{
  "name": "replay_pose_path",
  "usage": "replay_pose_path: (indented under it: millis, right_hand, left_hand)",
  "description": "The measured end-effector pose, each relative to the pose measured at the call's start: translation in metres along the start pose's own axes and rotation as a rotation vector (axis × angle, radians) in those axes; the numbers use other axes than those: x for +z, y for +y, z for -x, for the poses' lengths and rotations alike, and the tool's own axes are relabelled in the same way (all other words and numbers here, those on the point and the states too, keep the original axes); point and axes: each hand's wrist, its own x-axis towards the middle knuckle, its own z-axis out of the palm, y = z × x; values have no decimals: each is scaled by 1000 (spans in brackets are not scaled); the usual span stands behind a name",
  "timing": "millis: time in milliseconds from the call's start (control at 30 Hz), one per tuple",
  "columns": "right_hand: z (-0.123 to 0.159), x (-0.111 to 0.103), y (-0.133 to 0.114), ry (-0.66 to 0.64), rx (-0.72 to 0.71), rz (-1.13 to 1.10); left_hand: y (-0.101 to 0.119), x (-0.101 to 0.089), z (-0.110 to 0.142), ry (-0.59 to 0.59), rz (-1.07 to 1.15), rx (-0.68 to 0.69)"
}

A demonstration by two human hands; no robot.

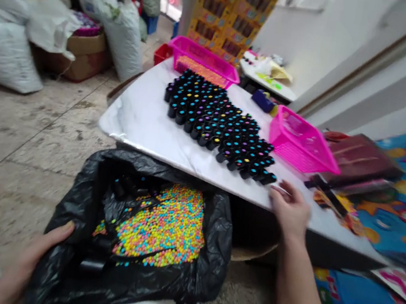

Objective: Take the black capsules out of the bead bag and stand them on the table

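Note:
At lower left, my left hand [35, 254] grips the side of a box lined with a black plastic bag [212, 244], its thumb on the rim and the other fingers out of sight. Inside lie many small pastel candy beads [167, 227] and several black cylinders [92, 263]. My right hand [291, 209] is at the front edge of the white marble-look table [146, 124], fingers bent and thumb apart, with nothing visible between them. Just left of its fingertips ends a dense block of upright black tubes [215, 118] with blue, purple, yellow and pink beads showing at their tops.
A pink basket [205, 56] with orange contents stands at the table's far end. Another pink basket [303, 138] is on the right, near a dark red-brown package [365, 162]. Stuffed white sacks [4, 43] line the floor at left. Yellow printed boxes [232, 15] are stacked behind.

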Motion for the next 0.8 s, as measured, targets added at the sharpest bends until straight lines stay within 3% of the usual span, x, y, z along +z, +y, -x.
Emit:
replay_pose_path:
  millis: [100, 133, 167, 267, 300, 533, 633, 733, 800]
  right_hand:
    - [51, 2, -30, 206, -100, 76]
    - [70, 6, -42, 180, -158, 63]
    - [89, 13, -55, 4, -235, 58]
    - [139, 43, -89, -745, -613, -79]
    - [151, 55, -99, -883, -749, -115]
    - [189, 129, -151, -1192, -1396, 43]
    - [189, 138, -161, -1364, -1403, 11]
    - [174, 130, -154, -1527, -1156, -111]
    - [159, 119, -140, -1559, -975, -170]
  left_hand:
    - [-6, -7, -6, -14, 72, -20]
    - [-6, -9, -8, -28, 66, 7]
    - [-7, -10, -9, -46, 54, 45]
    - [-7, -11, -10, -107, 25, 145]
    - [-8, -10, -9, -127, 21, 169]
    - [-11, -11, -9, -184, -29, 307]
    - [-12, -15, -12, -162, -20, 290]
    - [-10, -17, -13, -145, 1, 227]
    - [-9, -19, -15, -122, 29, 205]
